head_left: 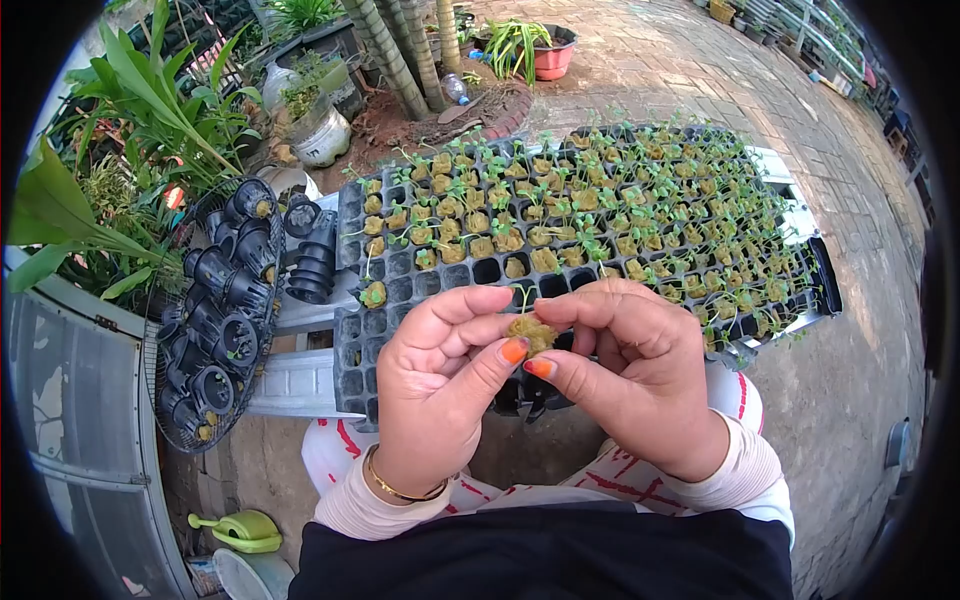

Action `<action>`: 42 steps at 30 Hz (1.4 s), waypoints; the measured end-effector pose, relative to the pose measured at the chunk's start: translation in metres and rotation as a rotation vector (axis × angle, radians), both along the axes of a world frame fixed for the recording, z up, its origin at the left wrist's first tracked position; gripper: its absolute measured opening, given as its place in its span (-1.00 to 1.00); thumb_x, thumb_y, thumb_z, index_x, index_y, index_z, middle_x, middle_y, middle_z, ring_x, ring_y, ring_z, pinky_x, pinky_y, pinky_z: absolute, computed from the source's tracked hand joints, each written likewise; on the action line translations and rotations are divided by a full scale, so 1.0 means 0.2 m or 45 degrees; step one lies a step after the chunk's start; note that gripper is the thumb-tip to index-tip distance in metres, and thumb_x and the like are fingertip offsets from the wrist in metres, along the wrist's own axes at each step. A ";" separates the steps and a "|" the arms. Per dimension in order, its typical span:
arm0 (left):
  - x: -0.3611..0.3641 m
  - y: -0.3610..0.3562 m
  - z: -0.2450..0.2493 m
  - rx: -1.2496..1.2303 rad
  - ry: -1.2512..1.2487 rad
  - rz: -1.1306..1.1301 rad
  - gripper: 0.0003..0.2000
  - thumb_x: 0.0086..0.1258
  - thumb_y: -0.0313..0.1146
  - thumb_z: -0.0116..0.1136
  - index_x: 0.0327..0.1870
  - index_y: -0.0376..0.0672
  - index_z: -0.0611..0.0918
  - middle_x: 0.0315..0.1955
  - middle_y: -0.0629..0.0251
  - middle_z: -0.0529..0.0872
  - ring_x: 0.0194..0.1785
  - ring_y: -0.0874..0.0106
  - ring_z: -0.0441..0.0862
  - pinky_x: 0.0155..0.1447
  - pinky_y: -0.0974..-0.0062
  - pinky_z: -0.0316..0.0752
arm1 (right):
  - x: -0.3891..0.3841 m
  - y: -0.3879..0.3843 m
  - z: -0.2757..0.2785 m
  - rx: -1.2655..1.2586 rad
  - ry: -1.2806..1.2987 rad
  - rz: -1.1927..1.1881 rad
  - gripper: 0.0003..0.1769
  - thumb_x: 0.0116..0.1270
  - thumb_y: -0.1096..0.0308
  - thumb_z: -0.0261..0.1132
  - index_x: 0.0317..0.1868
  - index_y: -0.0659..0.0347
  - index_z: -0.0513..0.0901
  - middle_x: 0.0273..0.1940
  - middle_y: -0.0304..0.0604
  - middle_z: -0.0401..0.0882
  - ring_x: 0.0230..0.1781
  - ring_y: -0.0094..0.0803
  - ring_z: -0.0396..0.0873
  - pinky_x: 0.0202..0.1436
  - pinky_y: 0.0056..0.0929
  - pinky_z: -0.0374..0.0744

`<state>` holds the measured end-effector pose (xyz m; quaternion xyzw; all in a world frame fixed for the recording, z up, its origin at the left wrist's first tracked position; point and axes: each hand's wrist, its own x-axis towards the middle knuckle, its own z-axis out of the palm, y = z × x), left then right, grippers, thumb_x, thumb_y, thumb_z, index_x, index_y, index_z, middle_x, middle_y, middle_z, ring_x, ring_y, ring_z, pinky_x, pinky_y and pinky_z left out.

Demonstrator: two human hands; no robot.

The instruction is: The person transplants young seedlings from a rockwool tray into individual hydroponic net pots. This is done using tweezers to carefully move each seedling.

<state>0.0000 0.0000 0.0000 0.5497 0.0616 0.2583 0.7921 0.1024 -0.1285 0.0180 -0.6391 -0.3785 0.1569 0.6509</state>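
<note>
Between the fingertips of both hands is a seedling plug (533, 332), a brownish-yellow clump with a thin green stem rising from it. My left hand (445, 375) pinches its left side with thumb and fingers. From the right, my right hand (635, 365) pinches the same clump. Behind and below the hands stretches a black seedling tray (400, 289) with many small cells. Most cells toward the right hold similar plugs with green sprouts, while several at the left and near the hands are bare. A lone plug (373, 294) sits in the tray's left part.
Left of the tray, a wire basket (268, 345) holds several black net pots (240, 338). A stack of black pots (311, 270) stands between basket and tray. A green watering can (245, 531) is low at left; a red planter (555, 55) stands behind.
</note>
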 end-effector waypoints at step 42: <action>-0.01 -0.02 0.00 -0.081 0.028 0.024 -0.81 0.30 -0.52 0.18 -0.09 -0.28 0.56 -0.21 0.18 0.67 -0.18 0.47 0.63 -0.19 0.56 0.55 | 0.01 0.05 -0.02 0.231 -0.965 -0.248 -0.74 -0.10 0.70 0.34 -0.33 0.31 0.64 -0.41 -0.08 0.63 -0.48 -0.30 0.57 -0.45 -0.46 0.47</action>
